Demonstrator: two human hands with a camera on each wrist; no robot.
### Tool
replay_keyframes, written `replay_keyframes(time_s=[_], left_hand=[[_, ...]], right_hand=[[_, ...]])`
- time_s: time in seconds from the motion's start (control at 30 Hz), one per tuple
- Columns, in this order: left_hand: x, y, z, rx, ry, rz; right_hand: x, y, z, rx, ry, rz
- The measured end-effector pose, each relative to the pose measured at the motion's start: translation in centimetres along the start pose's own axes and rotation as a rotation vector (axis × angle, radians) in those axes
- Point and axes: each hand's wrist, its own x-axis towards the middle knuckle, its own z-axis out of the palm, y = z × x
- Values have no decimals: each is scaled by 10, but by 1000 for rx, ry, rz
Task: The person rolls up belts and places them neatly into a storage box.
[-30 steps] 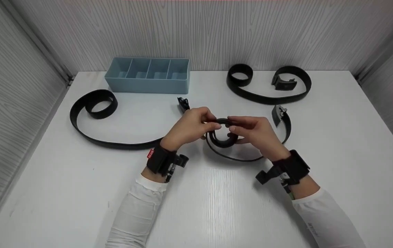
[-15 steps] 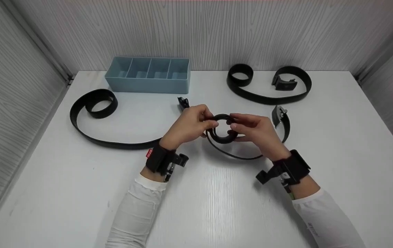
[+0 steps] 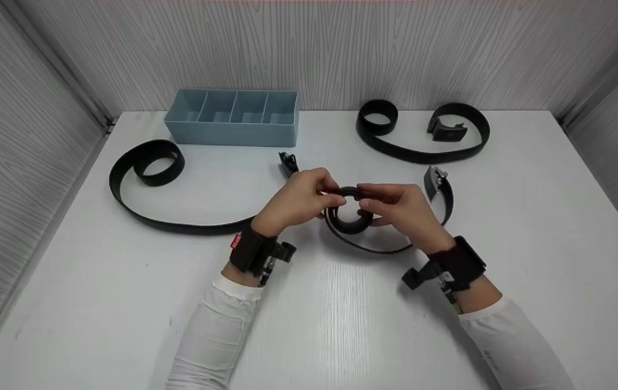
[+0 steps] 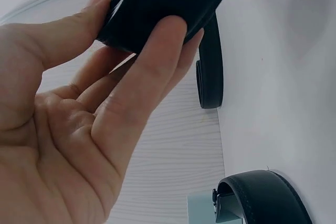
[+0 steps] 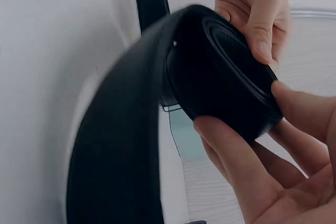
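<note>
A black belt is rolled partly into a coil between my two hands, above the middle of the table. My left hand pinches the coil's left side between thumb and fingers. On its right side my right hand grips the roll the same way. From the coil a loose length of strap loops below and to the right, ending in a silver buckle beside the right hand. In the right wrist view the wound layers of the belt show edge-on, with the strap running off toward the lower left.
A second black belt lies at the left, its buckle just beyond my left hand. Another belt, curled at both ends, lies at the back right. A blue four-slot box stands against the back wall.
The coil and both hands rise slightly, then lower again, and the coil tilts between frames. The held belt's buckle end has shifted a little to the left.
</note>
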Motion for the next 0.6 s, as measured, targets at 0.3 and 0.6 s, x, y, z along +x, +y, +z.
replay_keyframes(time_s=[0.3,0.6], left_hand=[[2,-2,3,-88,68,21],[-2,2,-2,-17,13,52]], right_hand=[[2,3,5,144,110,-21],[2,1,0,78,13,-3]])
